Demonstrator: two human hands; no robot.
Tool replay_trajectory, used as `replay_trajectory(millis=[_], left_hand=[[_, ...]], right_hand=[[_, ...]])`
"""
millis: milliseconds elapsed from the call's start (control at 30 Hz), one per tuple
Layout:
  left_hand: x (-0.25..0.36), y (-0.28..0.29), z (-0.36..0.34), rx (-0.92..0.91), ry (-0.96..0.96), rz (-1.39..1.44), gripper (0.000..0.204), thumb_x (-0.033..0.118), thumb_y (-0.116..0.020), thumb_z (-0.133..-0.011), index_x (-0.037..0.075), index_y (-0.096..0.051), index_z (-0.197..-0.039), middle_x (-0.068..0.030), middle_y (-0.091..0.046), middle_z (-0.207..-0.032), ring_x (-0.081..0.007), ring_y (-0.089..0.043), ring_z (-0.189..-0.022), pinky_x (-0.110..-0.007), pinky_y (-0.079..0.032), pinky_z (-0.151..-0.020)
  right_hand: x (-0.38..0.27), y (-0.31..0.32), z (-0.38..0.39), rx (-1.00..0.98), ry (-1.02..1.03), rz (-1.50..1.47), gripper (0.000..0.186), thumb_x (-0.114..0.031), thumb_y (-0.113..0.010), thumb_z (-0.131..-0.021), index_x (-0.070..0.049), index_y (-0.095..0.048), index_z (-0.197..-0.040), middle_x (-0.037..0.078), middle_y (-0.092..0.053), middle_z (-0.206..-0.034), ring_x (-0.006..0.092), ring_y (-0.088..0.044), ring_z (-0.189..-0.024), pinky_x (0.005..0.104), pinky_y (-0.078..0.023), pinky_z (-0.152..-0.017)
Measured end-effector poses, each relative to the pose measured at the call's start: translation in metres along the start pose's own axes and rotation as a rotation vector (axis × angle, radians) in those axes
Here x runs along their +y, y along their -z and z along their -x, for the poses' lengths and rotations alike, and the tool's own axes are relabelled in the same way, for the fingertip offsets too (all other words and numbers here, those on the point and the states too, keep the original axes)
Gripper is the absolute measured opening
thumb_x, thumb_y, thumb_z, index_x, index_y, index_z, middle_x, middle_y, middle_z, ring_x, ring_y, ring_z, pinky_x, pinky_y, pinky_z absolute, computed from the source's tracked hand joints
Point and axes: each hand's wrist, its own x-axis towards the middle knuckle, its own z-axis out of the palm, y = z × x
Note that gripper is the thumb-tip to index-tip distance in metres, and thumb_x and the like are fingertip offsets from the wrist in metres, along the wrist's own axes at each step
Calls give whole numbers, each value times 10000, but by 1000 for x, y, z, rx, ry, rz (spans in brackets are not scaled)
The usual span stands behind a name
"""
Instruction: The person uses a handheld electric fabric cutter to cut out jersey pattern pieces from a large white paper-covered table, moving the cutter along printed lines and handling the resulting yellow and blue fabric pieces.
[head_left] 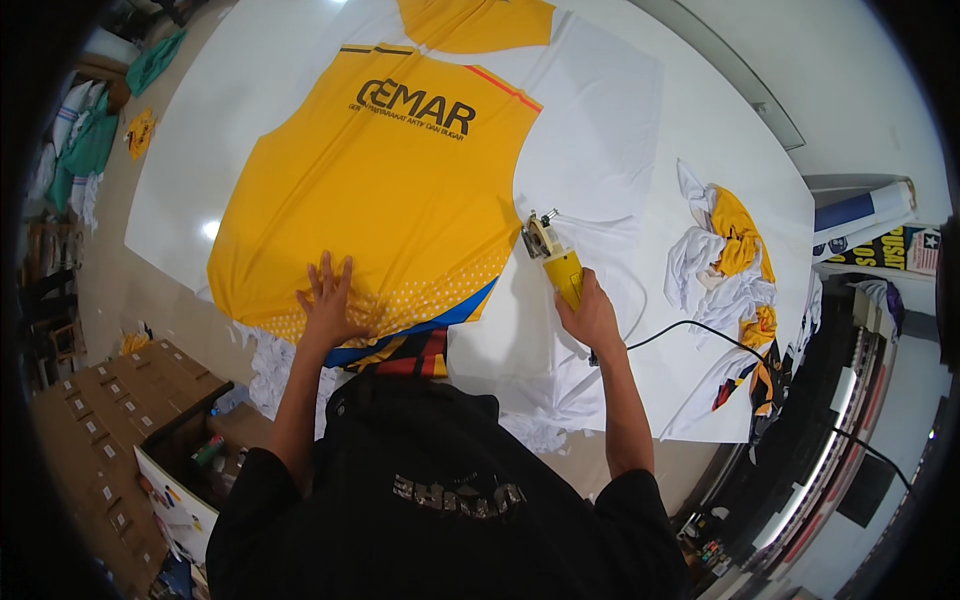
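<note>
A yellow printed fabric panel (370, 200), shaped like a shirt piece with dark lettering and a dotted, blue-striped lower edge, lies on the white table. My left hand (332, 308) rests on its lower part with the fingers spread. My right hand (590, 315) is wrapped round the yellow body of an electric rotary fabric cutter (563, 272). The cutter's metal head stands at the panel's right edge, where yellow meets white cloth (590, 130). Whether the blade touches the fabric is too small to tell.
Crumpled white and yellow scraps (735, 250) lie on the table's right side. A black power cord (700, 325) runs from the cutter across the table to the right. Cardboard boxes (120, 420) are stacked at lower left. A long machine (820, 430) stands on the right.
</note>
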Motion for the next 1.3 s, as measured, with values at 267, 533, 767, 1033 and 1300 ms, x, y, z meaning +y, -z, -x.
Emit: replay_trajectory(millis=[267, 533, 767, 1033, 1300], left_hand=[[1, 2, -2, -15, 11, 2, 1580, 471, -1039, -465, 297, -107, -1728, -160, 87, -1796, -518, 80, -1621, -874, -138, -1131], [23, 6, -8, 4, -4, -82, 1496, 640, -946, -570, 232, -100, -1734, -188, 49, -1795, -518, 57, -1623, -854, -93, -1158], [136, -28, -39, 175, -364, 7, 1337, 644, -909, -644, 195, -238, -1709, -209, -73, -1779, -495, -26, -1628, -850, -52, -1165], [149, -19, -32, 66, -382, -36, 1318, 625, -919, -639, 190, -264, -1697, -199, -105, -1770, -493, -55, -1624, -858, -78, -1159], [149, -17, -31, 53, -376, -27, 1316, 611, -926, -636, 187, -271, -1696, -201, -97, -1772, -495, -44, -1625, -856, -64, -1162]], right_hand=[[-3, 7, -3, -51, -67, -7, 500, -279, -707, -944, 36, -475, -1255, 332, -681, -1113, 522, -686, -971, 568, -560, -813], [-11, 0, 5, -28, -111, -35, 476, -274, -692, -953, 45, -475, -1232, 333, -687, -1068, 539, -683, -955, 575, -560, -803], [-1, 2, 17, -33, -42, -25, 559, -258, -708, -954, 86, -453, -1314, 378, -690, -1000, 560, -688, -915, 576, -564, -775], [8, -1, 30, -29, -25, -14, 578, -266, -715, -948, 62, -438, -1335, 350, -685, -1058, 539, -692, -925, 569, -571, -776], [4, 1, -3, -34, 7, 31, 556, -273, -715, -946, 35, -428, -1309, 327, -680, -1090, 521, -689, -934, 556, -572, -778]])
